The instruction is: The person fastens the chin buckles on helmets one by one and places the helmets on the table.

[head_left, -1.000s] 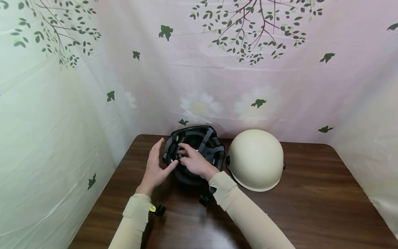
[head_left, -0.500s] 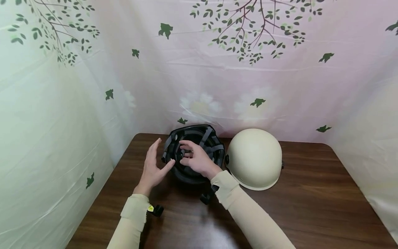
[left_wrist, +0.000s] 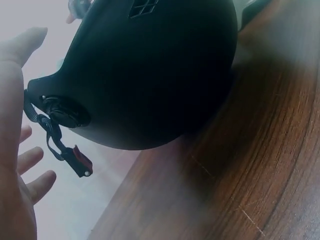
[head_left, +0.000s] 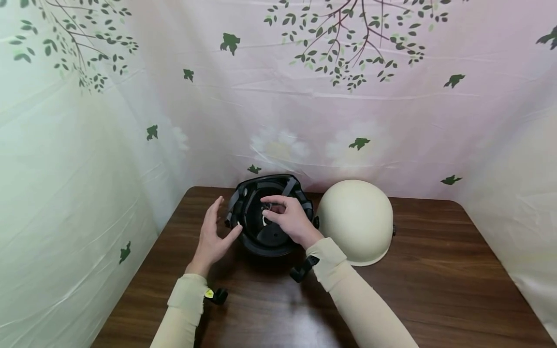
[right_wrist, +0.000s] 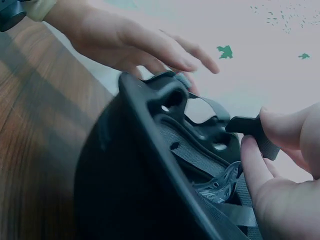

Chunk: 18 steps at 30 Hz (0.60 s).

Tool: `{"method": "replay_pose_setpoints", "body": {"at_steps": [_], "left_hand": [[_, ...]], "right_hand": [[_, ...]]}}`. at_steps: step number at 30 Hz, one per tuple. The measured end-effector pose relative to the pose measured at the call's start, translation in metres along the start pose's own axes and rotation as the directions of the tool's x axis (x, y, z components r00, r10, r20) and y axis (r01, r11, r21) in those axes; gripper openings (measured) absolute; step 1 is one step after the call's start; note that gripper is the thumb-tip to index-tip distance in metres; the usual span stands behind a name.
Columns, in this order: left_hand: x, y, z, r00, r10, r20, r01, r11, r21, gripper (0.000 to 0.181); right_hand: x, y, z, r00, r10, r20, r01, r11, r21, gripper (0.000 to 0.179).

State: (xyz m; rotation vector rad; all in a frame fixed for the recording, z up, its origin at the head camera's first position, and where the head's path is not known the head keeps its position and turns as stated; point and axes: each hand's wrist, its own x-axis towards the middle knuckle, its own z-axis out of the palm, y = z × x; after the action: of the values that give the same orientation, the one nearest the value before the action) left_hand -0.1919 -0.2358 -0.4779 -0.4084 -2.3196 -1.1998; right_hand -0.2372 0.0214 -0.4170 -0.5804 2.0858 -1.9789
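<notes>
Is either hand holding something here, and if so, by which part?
The right hand pinches a small dark piece, apparently a chin-strap buckle, just behind its flat projecting end. The left hand, beside the black helmet, holds nothing.

Right hand (head_left: 292,220) shifted rightward, fingertips off left inner side of black helmet (head_left: 256,249), now over its middle, black clip (right_wrist: 257,131) pinched there. Left inner wall (head_left: 248,208) uncovered. Dark pad (head_left: 273,237) low inside more exposed. Grey straps, bare earlier, now partly behind hand. Right wrist camera (head_left: 303,269) shifted rightward too.
</notes>
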Motion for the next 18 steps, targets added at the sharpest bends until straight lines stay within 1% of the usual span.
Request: {"method": "replay_pose_setpoints", "body": {"at_steps": [3,6,11,15,18], "left_hand": [[-0.001,-0.001,0.001,0.999,-0.041,0.003,0.041,0.999,-0.017,0.091],[-0.003,-0.003,0.001,0.998,-0.066,0.011,0.066,0.997,-0.043,0.087],[-0.006,-0.004,0.002,0.995,-0.087,0.042,0.09,0.992,-0.087,0.076],[-0.009,-0.004,0.004,0.994,-0.103,0.044,0.108,0.986,-0.128,0.069],[-0.009,-0.005,0.006,0.991,-0.124,0.044,0.129,0.979,-0.155,0.067]], "right_hand": [[-0.001,0.0,-0.009,1.0,-0.001,-0.015,0.001,1.0,-0.006,0.033],[-0.003,-0.001,-0.014,1.0,-0.004,-0.025,0.004,1.0,0.011,0.032],[-0.007,-0.001,-0.021,0.999,-0.007,-0.046,0.008,1.0,0.03,0.031],[-0.01,-0.001,-0.026,0.998,-0.02,-0.059,0.022,0.999,0.025,0.031],[-0.012,-0.003,-0.029,0.997,-0.037,-0.067,0.039,0.999,0.027,0.032]]}}
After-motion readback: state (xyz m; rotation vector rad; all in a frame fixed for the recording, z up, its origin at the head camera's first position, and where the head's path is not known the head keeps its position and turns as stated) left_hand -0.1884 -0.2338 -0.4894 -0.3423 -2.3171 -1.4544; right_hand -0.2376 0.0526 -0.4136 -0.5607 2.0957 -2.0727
